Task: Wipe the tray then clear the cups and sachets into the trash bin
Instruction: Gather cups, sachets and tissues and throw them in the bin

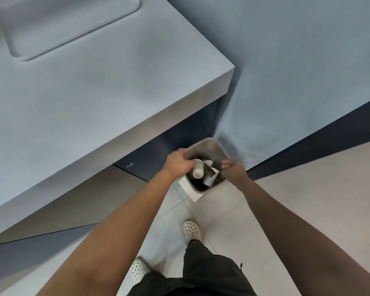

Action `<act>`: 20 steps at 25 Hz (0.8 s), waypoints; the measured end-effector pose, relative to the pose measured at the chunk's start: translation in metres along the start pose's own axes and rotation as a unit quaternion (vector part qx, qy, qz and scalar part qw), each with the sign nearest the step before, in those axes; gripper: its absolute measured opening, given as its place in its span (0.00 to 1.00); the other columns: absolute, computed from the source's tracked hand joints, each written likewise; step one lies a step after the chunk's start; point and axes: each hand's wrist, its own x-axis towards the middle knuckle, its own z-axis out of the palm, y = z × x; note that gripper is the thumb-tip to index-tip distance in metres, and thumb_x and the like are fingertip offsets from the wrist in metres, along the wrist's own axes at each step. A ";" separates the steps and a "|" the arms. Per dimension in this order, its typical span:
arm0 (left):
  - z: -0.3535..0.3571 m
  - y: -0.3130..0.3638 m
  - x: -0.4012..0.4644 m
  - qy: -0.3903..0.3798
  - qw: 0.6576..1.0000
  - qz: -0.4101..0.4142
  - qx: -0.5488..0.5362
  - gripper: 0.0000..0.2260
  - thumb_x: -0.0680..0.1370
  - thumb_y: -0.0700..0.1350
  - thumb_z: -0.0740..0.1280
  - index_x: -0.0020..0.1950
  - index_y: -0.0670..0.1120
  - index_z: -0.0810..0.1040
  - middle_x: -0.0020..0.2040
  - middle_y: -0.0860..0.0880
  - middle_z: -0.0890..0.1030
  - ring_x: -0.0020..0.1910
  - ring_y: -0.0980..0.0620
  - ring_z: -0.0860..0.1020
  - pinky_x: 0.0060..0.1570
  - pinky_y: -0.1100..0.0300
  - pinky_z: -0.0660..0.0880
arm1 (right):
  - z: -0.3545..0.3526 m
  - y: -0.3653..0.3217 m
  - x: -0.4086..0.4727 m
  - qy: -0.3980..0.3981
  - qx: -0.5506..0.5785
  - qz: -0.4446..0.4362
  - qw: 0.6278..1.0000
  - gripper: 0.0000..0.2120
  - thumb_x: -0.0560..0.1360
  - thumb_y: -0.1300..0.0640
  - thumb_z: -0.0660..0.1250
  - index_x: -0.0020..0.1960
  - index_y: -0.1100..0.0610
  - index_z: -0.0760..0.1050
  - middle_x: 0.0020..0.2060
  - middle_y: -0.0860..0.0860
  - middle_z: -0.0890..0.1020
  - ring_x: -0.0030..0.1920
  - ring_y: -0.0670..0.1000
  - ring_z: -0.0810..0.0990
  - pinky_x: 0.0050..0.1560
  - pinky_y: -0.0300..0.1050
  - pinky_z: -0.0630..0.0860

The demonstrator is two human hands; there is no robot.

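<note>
L hand [179, 162] grips cup [198, 170] over bin [214, 146], apparently.

Below my hands is the tiled floor [254, 221], pale with thin grout lines. The bin [214, 146] stands on it directly under my hands, in the corner where the counter [94, 92] meets the wall [297, 60]; a small white block [190, 189] lies on the tiles against the bin's near side. Nearer to me than my hands, my two white shoes [191, 228] are planted on the floor. The counter rises from the floor to the left of my left hand [178, 162].
</note>
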 end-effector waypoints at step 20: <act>-0.157 -0.079 -0.154 0.187 0.960 0.138 -0.158 0.12 0.79 0.41 0.59 0.62 0.45 0.75 0.50 0.49 0.78 0.44 0.52 0.78 0.36 0.67 0.71 | 0.116 -0.165 -0.178 -0.044 -0.022 -0.302 0.952 0.07 0.74 0.61 0.61 0.50 0.54 0.74 0.39 0.49 0.76 0.39 0.49 0.76 0.40 0.38 0.74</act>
